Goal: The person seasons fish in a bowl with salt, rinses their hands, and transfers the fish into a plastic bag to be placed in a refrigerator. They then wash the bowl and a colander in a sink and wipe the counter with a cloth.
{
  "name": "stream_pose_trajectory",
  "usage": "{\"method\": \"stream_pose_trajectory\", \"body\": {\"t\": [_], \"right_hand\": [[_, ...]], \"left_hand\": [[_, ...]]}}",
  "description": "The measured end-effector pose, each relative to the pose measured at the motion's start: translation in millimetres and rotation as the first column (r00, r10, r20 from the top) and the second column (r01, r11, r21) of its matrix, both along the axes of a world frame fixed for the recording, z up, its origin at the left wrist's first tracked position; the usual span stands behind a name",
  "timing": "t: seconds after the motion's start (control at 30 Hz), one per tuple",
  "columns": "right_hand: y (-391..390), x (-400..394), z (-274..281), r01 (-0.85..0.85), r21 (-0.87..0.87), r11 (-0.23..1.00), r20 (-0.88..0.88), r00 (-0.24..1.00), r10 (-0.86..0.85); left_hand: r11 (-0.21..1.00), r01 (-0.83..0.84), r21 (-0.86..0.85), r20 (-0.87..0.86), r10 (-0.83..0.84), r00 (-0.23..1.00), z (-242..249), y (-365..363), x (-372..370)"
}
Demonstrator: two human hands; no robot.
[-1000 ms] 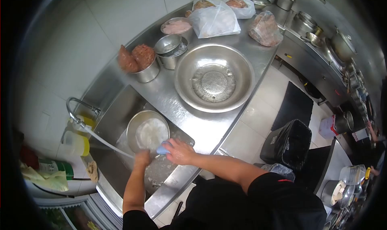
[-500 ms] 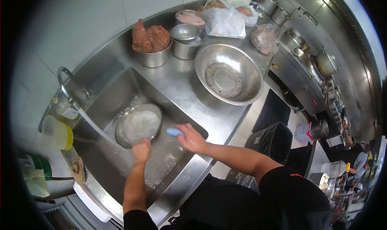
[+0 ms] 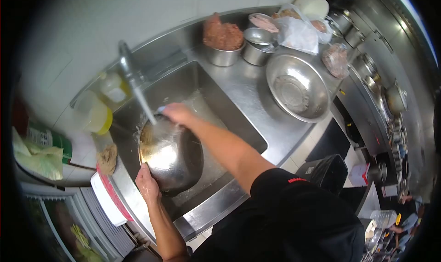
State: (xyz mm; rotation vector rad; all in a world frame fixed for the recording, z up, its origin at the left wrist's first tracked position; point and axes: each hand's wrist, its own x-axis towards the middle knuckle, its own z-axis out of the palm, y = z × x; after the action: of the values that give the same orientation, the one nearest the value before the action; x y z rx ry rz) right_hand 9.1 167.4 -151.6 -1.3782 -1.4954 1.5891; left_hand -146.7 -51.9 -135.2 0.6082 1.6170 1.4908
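Observation:
In the sink (image 3: 248, 138) a metal bowl (image 3: 172, 158) is tipped up on its side, its shiny underside turned toward me. My left hand (image 3: 148, 184) grips the bowl's rim at the near left. At the bowl's far side my right hand (image 3: 178, 114) is closed round a small light-blue scrubber (image 3: 161, 109), mostly hidden by the fingers. Water runs from the faucet (image 3: 131, 73) onto the bowl close to my right hand and splashes. Shallow water lies on the sink floor.
A large metal basin (image 3: 298, 87) stands on the counter to the right. Behind it are a pot of raw meat (image 3: 223, 55), small metal bowls and plastic bags (image 3: 297, 34). A yellow-based container (image 3: 94, 112), soap bottle (image 3: 114, 87) and brown rag (image 3: 107, 159) line the left edge.
The bowl, flat with water in it before, is now tipped up with its underside showing. My right hand has moved left to its far side with the scrubber. The view has shifted left.

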Motion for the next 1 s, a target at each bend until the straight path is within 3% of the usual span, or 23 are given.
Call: {"method": "stream_pose_trajectory", "body": {"t": [0.07, 0.13, 0.2, 0.27, 0.3, 0.33, 0.37, 0.43, 0.47, 0.5, 0.57, 0.6, 0.7, 0.77, 0.83, 0.87, 0.93, 1.0], "right_hand": [[8.2, 7.1, -55.3, 0.090, -0.316, 0.944, -0.275, 0.944, -0.182], [-21.4, 15.5, -117.9, 0.210, -0.670, 0.712, -0.251, 0.839, -0.484], [-76.3, 9.9, -142.2, 0.305, -0.763, 0.570, -0.097, 0.818, -0.567], [-140.2, -15.0, -47.2, 0.474, -0.577, 0.665, -0.020, 0.806, -0.592], [-143.1, -24.3, -51.0, 0.506, -0.196, 0.840, 0.054, 0.861, -0.506], [-144.6, -30.2, -52.7, 0.418, 0.214, 0.883, 0.153, 0.879, -0.453], [-145.2, -31.9, -54.4, 0.229, 0.578, 0.783, 0.258, 0.859, -0.442], [-88.2, -24.0, -45.2, 0.188, 0.592, 0.784, 0.145, 0.932, -0.333], [-49.7, -14.2, -49.2, 0.277, 0.293, 0.915, 0.046, 0.952, -0.303], [-23.0, -4.9, -61.8, 0.294, -0.048, 0.955, -0.056, 0.953, -0.296], [-11.4, 0.5, -80.3, 0.339, -0.056, 0.939, 0.087, 0.939, -0.334], [-10.6, 2.4, -88.1, 0.369, -0.054, 0.928, 0.162, 0.920, -0.356], [-32.3, -21.6, -37.7, 0.201, 0.270, 0.942, 0.194, 0.947, -0.257], [-68.1, -20.0, -1.6, -0.161, 0.603, 0.781, 0.416, 0.899, -0.136], [-103.4, -13.3, -7.1, -0.221, 0.794, 0.566, 0.338, 0.935, -0.110], [-119.9, -4.1, -14.3, -0.183, 0.824, 0.537, 0.309, 0.938, -0.154], [-142.8, 17.2, -41.8, -0.098, 0.870, 0.483, 0.245, 0.936, -0.252], [-139.7, 20.0, -83.3, 0.309, 0.719, 0.622, 0.093, 0.844, -0.527]], "left_hand": [[0.990, -0.088, 0.112, 0.134, 0.073, 0.988, 18.7, -13.0, -4.0], [0.963, -0.257, 0.083, 0.327, 0.217, 0.920, 10.1, -6.9, -11.0], [0.946, -0.321, 0.043, 0.431, 0.272, 0.860, -7.8, 10.6, -11.0], [0.907, -0.414, -0.084, 0.290, 0.419, 0.860, -15.7, 40.5, -2.6], [0.896, -0.442, -0.051, 0.186, 0.443, 0.877, -26.9, 54.3, 0.6], [0.944, -0.329, 0.009, 0.080, 0.327, 0.942, -26.3, 55.4, 6.6], [0.980, -0.173, -0.100, 0.001, 0.174, 0.985, -29.0, 52.6, 6.0], [0.989, -0.058, -0.134, -0.144, 0.038, 0.989, -26.9, 39.9, 15.1], [0.994, -0.055, -0.091, -0.104, 0.046, 0.994, -33.2, 33.1, 17.6], [0.990, -0.092, -0.105, -0.024, 0.090, 0.996, -24.3, 31.7, 23.4], [0.976, -0.169, -0.138, 0.123, 0.186, 0.975, 3.2, 32.0, 33.7], [0.979, -0.123, -0.166, 0.085, 0.139, 0.987, 2.7, 34.2, 31.4], [0.975, -0.157, -0.156, 0.036, 0.165, 0.986, -17.6, 59.4, 43.0], [0.985, -0.154, -0.077, 0.198, 0.167, 0.966, -29.7, 76.9, 46.7], [0.971, -0.232, 0.057, 0.431, 0.185, 0.883, -48.0, 90.2, 51.1], [0.965, -0.253, 0.065, 0.467, 0.195, 0.863, -66.1, 95.3, 44.0], [0.937, -0.344, -0.057, 0.530, 0.320, 0.785, -51.9, 93.8, 50.7], [0.912, -0.394, -0.117, 0.532, 0.393, 0.751, -46.1, 86.2, 63.5]]}}
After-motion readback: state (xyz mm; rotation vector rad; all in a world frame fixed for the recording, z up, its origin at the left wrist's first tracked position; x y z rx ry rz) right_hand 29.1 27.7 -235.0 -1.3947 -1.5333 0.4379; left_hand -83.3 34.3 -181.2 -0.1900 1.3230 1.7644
